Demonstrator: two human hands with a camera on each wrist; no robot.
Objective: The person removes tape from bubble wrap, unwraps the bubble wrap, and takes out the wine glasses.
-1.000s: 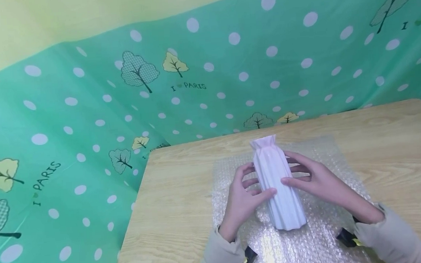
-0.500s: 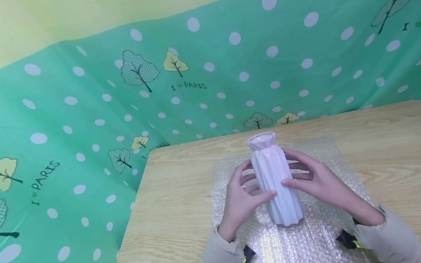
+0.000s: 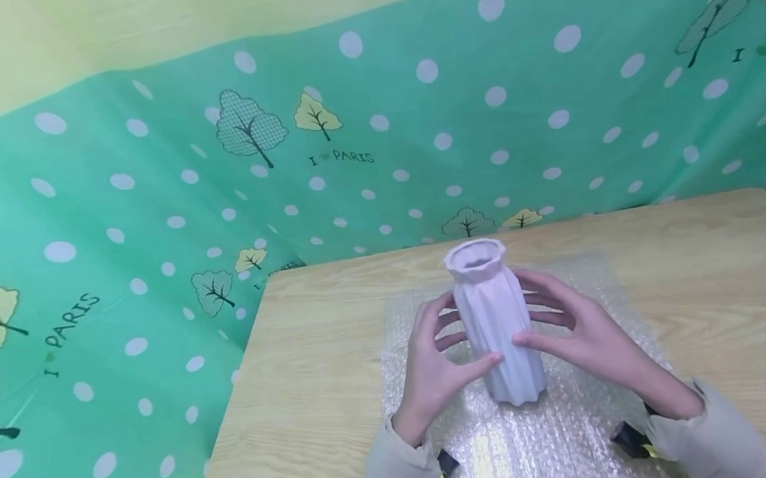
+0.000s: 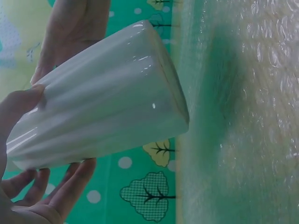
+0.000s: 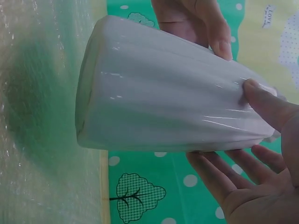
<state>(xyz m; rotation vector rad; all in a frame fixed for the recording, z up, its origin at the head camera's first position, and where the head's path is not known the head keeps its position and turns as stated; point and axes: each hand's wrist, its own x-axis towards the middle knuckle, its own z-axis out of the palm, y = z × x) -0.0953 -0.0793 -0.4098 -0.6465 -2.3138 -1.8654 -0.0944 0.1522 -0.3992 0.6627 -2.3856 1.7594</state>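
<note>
A white ribbed vase [image 3: 499, 327] with a ruffled rim and narrow neck is held between both hands, its open mouth visible in the head view. My left hand [image 3: 430, 371] grips its left side, thumb on the front and fingers curving behind. On the opposite side my right hand [image 3: 582, 329] grips it likewise, thumb across the front. Both wrist views show the base of the vase [image 4: 103, 93] raised off the bubble wrap [image 4: 252, 116], with a dark shadow beneath. From the right wrist, the vase [image 5: 163, 93] appears slightly tilted.
The sheet of bubble wrap [image 3: 585, 417] lies flat on a light wooden table [image 3: 312, 375]. Behind and to the left hangs a green dotted cloth [image 3: 351, 146] with printed trees. Black wrist-strap pieces [image 3: 629, 440] show by the sleeves.
The vase has tipped upright toward me, so its mouth has come into view. Its base has shifted slightly upward in the head view. Both hands keep their hold.
</note>
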